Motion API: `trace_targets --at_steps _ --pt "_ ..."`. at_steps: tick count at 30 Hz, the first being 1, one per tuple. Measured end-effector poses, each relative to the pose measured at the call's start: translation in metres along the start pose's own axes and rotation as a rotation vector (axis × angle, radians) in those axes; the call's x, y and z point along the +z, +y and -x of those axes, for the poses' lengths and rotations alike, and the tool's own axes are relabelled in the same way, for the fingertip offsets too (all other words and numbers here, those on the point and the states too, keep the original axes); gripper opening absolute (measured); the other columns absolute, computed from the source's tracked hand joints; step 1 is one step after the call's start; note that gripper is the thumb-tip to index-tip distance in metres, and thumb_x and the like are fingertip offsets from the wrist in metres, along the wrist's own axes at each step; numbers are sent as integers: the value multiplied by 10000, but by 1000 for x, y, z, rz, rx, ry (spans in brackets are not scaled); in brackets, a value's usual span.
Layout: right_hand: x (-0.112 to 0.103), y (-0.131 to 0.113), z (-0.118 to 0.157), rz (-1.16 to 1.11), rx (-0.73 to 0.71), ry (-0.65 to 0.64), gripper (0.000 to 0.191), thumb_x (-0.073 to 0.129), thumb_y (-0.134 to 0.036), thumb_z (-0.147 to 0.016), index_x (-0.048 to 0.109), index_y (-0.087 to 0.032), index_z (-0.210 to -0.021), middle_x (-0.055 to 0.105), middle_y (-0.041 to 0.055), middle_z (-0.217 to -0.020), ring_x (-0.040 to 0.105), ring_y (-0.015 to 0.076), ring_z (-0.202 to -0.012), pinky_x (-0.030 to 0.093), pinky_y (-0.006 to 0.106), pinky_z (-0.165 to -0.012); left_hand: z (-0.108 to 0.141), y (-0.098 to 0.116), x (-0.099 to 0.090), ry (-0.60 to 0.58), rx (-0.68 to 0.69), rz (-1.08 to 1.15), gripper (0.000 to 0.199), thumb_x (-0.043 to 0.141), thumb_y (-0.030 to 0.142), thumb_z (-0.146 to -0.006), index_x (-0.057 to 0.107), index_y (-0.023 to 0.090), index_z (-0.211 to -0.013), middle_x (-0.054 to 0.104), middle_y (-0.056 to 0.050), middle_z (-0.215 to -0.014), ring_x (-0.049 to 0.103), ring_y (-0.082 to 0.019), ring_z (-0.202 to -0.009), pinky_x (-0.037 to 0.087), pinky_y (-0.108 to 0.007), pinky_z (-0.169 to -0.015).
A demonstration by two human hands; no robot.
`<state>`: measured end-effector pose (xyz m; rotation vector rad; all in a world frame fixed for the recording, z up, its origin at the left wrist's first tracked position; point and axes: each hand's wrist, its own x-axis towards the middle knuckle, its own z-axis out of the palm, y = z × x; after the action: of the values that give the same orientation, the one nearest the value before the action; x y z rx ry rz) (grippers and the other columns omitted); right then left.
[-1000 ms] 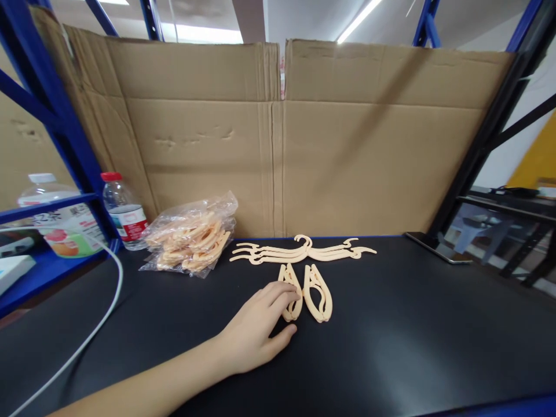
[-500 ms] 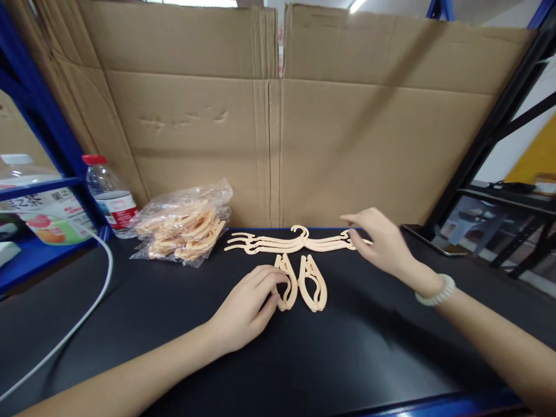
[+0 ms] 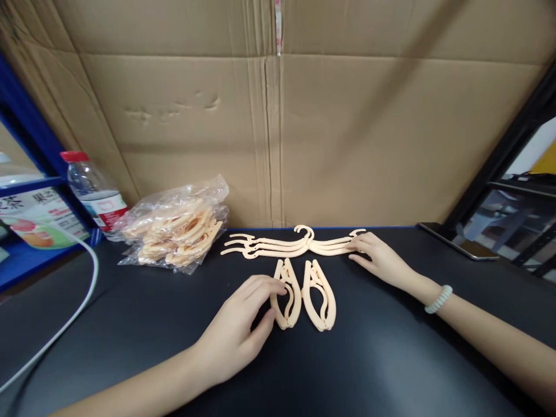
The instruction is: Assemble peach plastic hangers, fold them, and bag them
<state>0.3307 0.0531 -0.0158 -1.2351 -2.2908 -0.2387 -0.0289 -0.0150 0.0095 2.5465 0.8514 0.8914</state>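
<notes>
Two folded cream plastic hangers lie side by side on the black table, the left one [image 3: 295,301] and the right one [image 3: 325,301]. My left hand [image 3: 243,321] rests at the left folded hanger, fingertips on its left side, thumb and fingers apart. Behind them several unfolded hangers [image 3: 278,250] lie stacked, hooks pointing away from me. My right hand [image 3: 377,258] touches the right end of that stack, its fingertips over the hanger arms; whether they grip is too small to tell.
A clear bag of folded hangers [image 3: 178,231] lies at the back left, beside a red-capped bottle [image 3: 98,194]. A white cable [image 3: 82,301] curves along the left. A dark flat device [image 3: 456,242] lies at the back right, before the cardboard wall [image 3: 391,145].
My right hand has come down from above onto the right end of the hanger stack. My left hand stays at the left folded hanger. The view has tilted down and closer.
</notes>
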Motion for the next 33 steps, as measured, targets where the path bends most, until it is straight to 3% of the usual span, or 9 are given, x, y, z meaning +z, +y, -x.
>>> trace_targets --at_steps 6,13,23,28,33 --pt "4 3 1 -56 14 -23 138 549 -289 -920 637 -208 -989 646 107 -1017 559 276 -1003 495 451 -861 0 0 1 11 -42 11 263 440 124 -908 547 213 -1131 612 -78 -1157 567 -206 -1118 476 -382 -975" --pt "-2 -9 -1 -118 43 -42 131 506 -269 -935 616 -211 -892 627 88 -933 572 248 -922 495 397 -812 -3 -1 -1 69 -183 52 243 481 167 -881 587 222 -1093 658 -51 -1099 612 -209 -1043 487 -377 -931" --pt "-20 -22 -1 -198 192 115 152 515 -346 -915 576 -209 -892 669 45 -830 620 174 -680 477 274 -607 -6 -8 -3 194 -366 230 209 514 240 -852 629 211 -1024 673 -60 -1090 611 -241 -1070 463 -446 -976" --pt "-42 -33 -2 -200 198 185 231 504 -411 -920 547 -214 -808 648 39 -766 577 153 -615 450 251 -540 -4 -17 1 293 -469 366 337 543 279 -831 563 207 -1160 578 -96 -1273 528 -264 -1215 454 -478 -1015" --pt "-61 -54 1 -208 167 131 193 511 -377 -918 546 -219 -813 600 12 -693 531 136 -568 431 236 -513 -3 -23 5 435 -554 454 556 553 318 -841 388 226 -1364 427 -124 -1431 453 -283 -1297 468 -467 -1007"
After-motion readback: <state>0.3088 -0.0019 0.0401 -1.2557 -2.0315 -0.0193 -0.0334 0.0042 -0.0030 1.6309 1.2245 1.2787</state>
